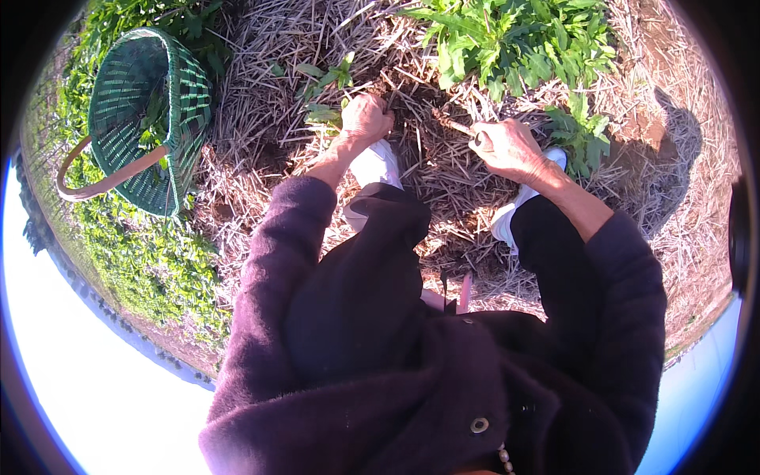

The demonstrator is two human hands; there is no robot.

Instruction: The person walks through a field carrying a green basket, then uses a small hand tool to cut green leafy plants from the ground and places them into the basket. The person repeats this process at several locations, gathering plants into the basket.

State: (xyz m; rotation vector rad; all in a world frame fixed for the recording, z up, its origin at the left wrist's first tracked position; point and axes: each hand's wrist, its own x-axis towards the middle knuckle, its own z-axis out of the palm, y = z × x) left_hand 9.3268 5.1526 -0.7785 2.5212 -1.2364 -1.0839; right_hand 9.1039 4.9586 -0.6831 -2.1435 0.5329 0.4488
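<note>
My left hand (366,118) is curled down by a patch of dark bare soil (415,110), next to a few low leaves (323,113). Whether its fingers hold anything is hidden. To the right, my right hand (504,148) is closed around a thin, light-coloured handle or stick (460,127), which points left over the soil. Its far end looks brown and soil-covered; the exact kind of tool cannot be told. Both hands are low, just ahead of my shoes.
A green woven basket (189,119) with a wooden handle lies tipped at the left, leaves inside. Leafy green plants (522,41) grow at the upper right, a smaller plant (579,133) beside my right shoe (504,222). Straw mulch (267,59) covers much ground. My left shoe (377,165) stands close to my left hand.
</note>
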